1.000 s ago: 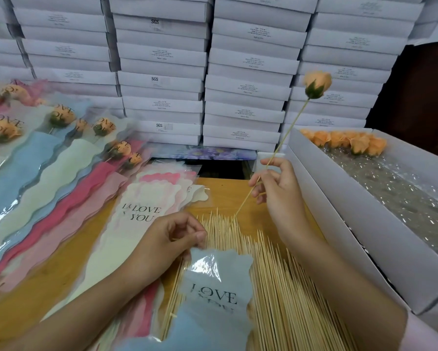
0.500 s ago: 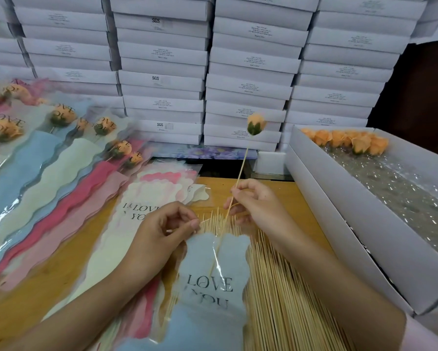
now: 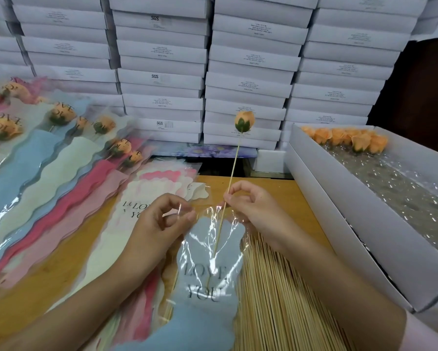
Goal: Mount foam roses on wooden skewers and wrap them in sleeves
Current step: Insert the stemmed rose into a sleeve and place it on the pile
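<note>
An orange foam rose (image 3: 244, 121) with a green base stands atop a thin wooden skewer (image 3: 232, 171). My right hand (image 3: 253, 211) pinches the skewer at mid-length. The skewer's lower part runs down inside a blue "LOVE YOU" sleeve (image 3: 205, 282) with a clear plastic front. My left hand (image 3: 159, 224) pinches the clear top edge of that sleeve and holds its mouth apart. The sleeve lies over a bed of loose skewers (image 3: 283, 300) on the wooden table (image 3: 283, 196).
Several wrapped roses (image 3: 61, 158) in blue, cream and pink sleeves fan out on the left. A stack of flat sleeves (image 3: 147, 198) lies behind my left hand. A white box (image 3: 339, 206) on the right holds orange roses (image 3: 347, 139). Stacked white boxes (image 3: 202, 72) wall the back.
My right hand brought the rose on its skewer down from the upper right and slid its lower end deeper into the blue sleeve. My left hand stayed at the sleeve's mouth.
</note>
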The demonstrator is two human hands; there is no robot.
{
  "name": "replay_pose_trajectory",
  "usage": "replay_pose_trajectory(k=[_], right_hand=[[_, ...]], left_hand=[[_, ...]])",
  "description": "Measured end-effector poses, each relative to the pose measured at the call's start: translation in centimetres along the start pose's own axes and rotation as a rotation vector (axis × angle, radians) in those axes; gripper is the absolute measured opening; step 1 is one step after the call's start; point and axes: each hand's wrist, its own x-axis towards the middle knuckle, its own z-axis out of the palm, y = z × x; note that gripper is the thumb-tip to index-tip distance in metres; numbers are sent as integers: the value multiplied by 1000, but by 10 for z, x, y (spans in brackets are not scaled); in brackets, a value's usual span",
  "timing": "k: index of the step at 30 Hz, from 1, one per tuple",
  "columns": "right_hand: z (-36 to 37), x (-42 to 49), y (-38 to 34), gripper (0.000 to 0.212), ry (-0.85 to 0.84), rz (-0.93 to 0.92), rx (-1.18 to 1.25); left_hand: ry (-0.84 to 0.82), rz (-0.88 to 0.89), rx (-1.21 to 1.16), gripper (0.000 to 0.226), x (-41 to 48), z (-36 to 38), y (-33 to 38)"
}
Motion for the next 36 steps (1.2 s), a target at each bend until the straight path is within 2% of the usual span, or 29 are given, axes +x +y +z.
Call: replay_pose_trajectory(k=[2, 5, 7, 9, 13, 16, 18, 20, 24, 26, 29, 33, 34, 36], right_hand=[[-4, 1, 0, 6, 87, -40, 6], [-11, 2, 0, 8, 211, -108, 99], [-14, 3, -1, 10, 290, -158, 172], [-16, 5, -1, 8, 346, -195, 212], [-17, 8, 2, 9, 381, -216, 182], [-16, 9, 3, 19, 365, -207, 154], [-14, 8, 3, 21, 357, -200, 145], [-14, 8, 2, 21, 348, -204, 150], [-15, 8, 0, 25, 386, -225, 153], [-16, 8, -2, 34, 441, -254, 179], [-18, 8, -5, 49, 495, -289, 187], [-21, 10, -4, 43, 542, -285, 160], [-21, 11, -4, 39, 543, -279, 160], [-21, 12, -2, 34, 532, -265, 165]], left_hand=[[-82, -97, -103, 34, -1, -1, -1], [-308, -314, -354, 35, -2, -2, -2], [-407, -344, -277, 35, -2, -5, -4], [-439, -359, -152, 45, -2, -7, -11], [-516, -404, -221, 45, -1, -7, -14], [-544, -334, -168, 22, 0, -5, -12], [-531, -338, -194, 25, -1, -4, -11], [-530, -343, -191, 14, -1, -4, -10], [-459, -416, -138, 45, -1, -6, -12], [-447, -427, -129, 52, -2, -6, -12], [-427, -437, -131, 75, -1, -4, -12], [-426, -441, -125, 61, -4, -5, -9], [-422, -440, -116, 62, -5, -4, -8], [-420, -432, -125, 77, -5, -2, -5]])
